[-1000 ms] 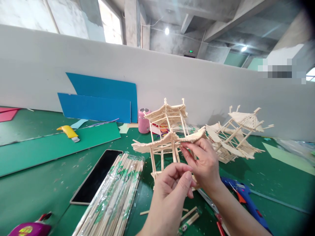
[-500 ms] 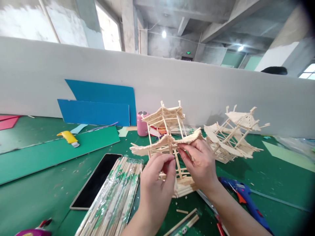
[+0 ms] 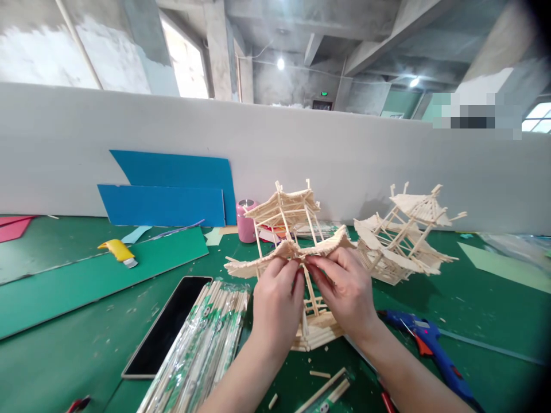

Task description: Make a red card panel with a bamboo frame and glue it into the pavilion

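Your left hand and right hand both pinch the lower eave of the stick pavilion, standing on the counter directly ahead. Keep fingertip pressure light; the joints look fragile. Glue gun lies just right.

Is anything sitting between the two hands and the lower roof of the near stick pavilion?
Nothing visible does. The left hand and right hand already have their fingers on the lower roof of the near pavilion, at its front edge.
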Demonstrator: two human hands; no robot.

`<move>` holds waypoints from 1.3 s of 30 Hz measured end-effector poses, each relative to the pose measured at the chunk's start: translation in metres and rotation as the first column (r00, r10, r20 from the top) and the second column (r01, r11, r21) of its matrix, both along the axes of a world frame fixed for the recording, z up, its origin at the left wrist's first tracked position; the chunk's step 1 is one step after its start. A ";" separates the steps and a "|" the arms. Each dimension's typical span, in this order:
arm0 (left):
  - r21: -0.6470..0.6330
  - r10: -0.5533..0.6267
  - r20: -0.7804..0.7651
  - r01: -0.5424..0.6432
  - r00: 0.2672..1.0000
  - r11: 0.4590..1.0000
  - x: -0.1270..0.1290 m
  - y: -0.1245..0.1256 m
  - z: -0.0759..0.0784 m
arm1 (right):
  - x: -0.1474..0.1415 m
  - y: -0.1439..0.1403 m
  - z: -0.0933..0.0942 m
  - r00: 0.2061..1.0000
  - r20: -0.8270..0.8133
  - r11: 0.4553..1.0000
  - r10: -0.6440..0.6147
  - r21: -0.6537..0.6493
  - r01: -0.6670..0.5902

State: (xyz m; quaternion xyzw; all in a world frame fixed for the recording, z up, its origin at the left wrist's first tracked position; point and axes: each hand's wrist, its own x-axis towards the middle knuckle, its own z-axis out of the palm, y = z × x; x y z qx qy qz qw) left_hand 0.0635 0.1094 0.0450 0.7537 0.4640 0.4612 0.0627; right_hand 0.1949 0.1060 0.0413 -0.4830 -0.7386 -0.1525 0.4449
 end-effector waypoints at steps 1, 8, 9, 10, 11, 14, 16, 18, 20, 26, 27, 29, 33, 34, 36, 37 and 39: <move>-0.010 0.009 -0.023 -0.009 1.000 1.000 0.001 0.001 0.001 | 0.000 0.000 0.000 1.000 0.000 1.000 0.002 -0.002 -0.002; -0.027 0.015 -0.086 -0.017 0.996 0.999 0.003 0.007 0.003 | 0.002 0.001 -0.002 1.000 -0.004 1.000 0.022 -0.011 -0.022; -0.027 0.008 -0.086 -0.011 0.996 1.000 0.004 0.008 0.002 | 0.002 0.002 -0.002 1.000 -0.006 1.000 0.025 -0.012 -0.025; -0.027 0.002 -0.087 -0.005 0.996 1.000 0.004 0.008 0.002 | 0.002 0.002 -0.002 1.000 -0.007 1.000 0.028 -0.013 -0.028; -0.027 -0.004 -0.089 0.001 0.996 1.000 0.004 0.009 0.002 | 0.002 0.002 -0.002 0.999 -0.010 0.999 0.032 -0.013 -0.032; -0.025 -0.014 -0.096 0.012 0.995 1.000 0.004 0.010 0.001 | 0.002 0.001 -0.002 0.999 -0.023 0.999 0.045 -0.014 -0.045; -0.022 -0.009 -0.096 0.007 0.995 1.000 0.005 0.010 0.000 | 0.002 -0.001 -0.001 0.997 -0.042 0.998 0.058 -0.007 -0.059; -0.018 -0.002 -0.092 0.001 0.996 1.000 0.005 0.011 -0.001 | 0.003 -0.005 -0.001 0.995 -0.076 0.998 0.068 0.004 -0.068; -0.015 -0.001 -0.088 0.000 0.996 1.000 0.004 0.011 -0.001 | 0.005 -0.009 -0.002 0.990 -0.122 0.998 0.065 0.010 -0.065; -0.010 -0.002 -0.087 0.001 0.996 1.000 0.005 0.010 0.001 | 0.010 -0.011 -0.005 0.983 -0.178 0.998 0.041 -0.032 -0.048; -0.008 -0.003 -0.087 0.003 0.996 1.000 0.005 0.009 0.001 | 0.010 -0.010 -0.005 0.984 -0.174 0.998 0.039 -0.039 -0.046; -0.002 -0.008 -0.085 0.007 0.996 1.000 0.005 0.009 0.001 | 0.007 -0.008 -0.003 0.987 -0.160 0.998 0.033 -0.049 -0.041; 0.021 -0.002 -0.073 0.004 0.997 1.000 0.005 0.011 -0.001 | 0.001 -0.004 0.000 0.992 -0.122 0.997 0.018 -0.072 -0.027; 0.026 -0.001 -0.071 0.003 0.998 1.000 0.005 0.011 -0.002 | 0.000 -0.004 0.001 0.993 -0.114 0.997 0.017 -0.077 -0.026; 0.035 -0.002 -0.067 0.004 0.998 0.999 0.005 0.012 -0.003 | -0.001 -0.002 0.002 0.995 -0.102 0.996 0.017 -0.080 -0.025; 0.039 -0.003 -0.067 0.006 0.998 0.999 0.005 0.012 -0.003 | -0.001 -0.002 0.002 0.995 -0.098 0.997 0.016 -0.079 -0.024; 0.048 -0.004 -0.065 0.007 0.998 0.999 0.005 0.012 -0.003 | -0.001 -0.002 0.002 0.996 -0.091 0.997 0.014 -0.074 -0.021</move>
